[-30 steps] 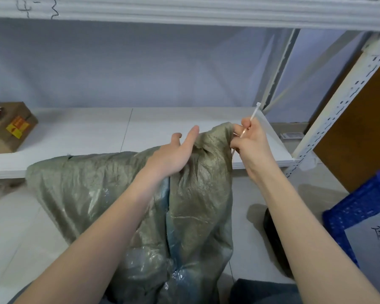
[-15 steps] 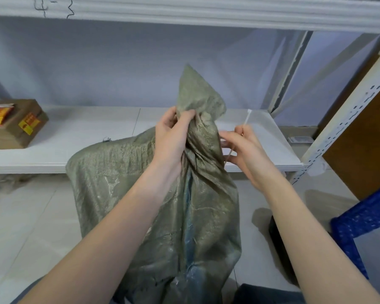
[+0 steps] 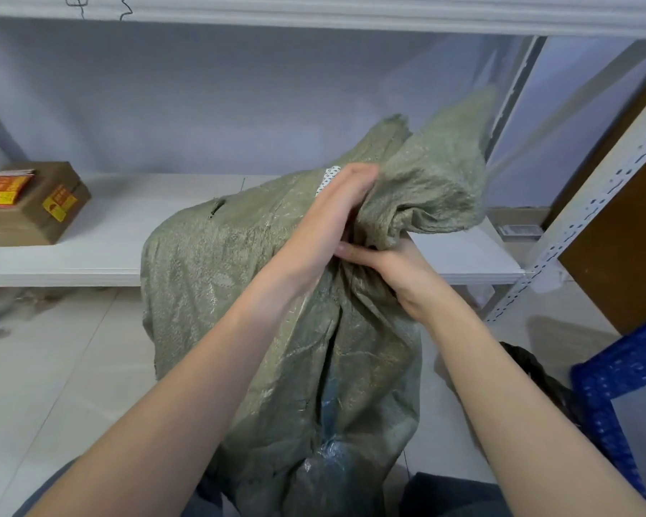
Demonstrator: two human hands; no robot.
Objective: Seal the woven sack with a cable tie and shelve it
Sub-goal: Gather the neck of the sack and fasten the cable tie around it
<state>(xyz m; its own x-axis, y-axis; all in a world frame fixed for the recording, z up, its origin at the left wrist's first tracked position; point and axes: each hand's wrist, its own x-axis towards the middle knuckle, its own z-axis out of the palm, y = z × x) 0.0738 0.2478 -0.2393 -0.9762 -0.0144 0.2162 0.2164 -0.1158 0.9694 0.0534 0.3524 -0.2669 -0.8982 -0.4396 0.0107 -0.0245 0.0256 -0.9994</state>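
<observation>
A green woven sack [image 3: 239, 278] stands on the floor in front of me, its bunched mouth [image 3: 426, 181] flopped over to the right. My left hand [image 3: 325, 225] clasps the gathered neck from the left. My right hand [image 3: 392, 266] grips the same neck from below and the right, fingers tucked under the fabric. The white cable tie is hidden in this view. The white shelf board [image 3: 120, 233] runs behind the sack.
A brown cardboard box [image 3: 30, 203] with yellow stickers sits on the shelf at the left. A perforated white upright [image 3: 590, 218] stands at the right beside a brown panel [image 3: 623, 251]. A blue crate [image 3: 627, 382] is at the lower right on the tiled floor.
The sack's mouth has swung from upright over to the right. My right hand moved in under the neck and closed on it; the cable tie went out of sight.
</observation>
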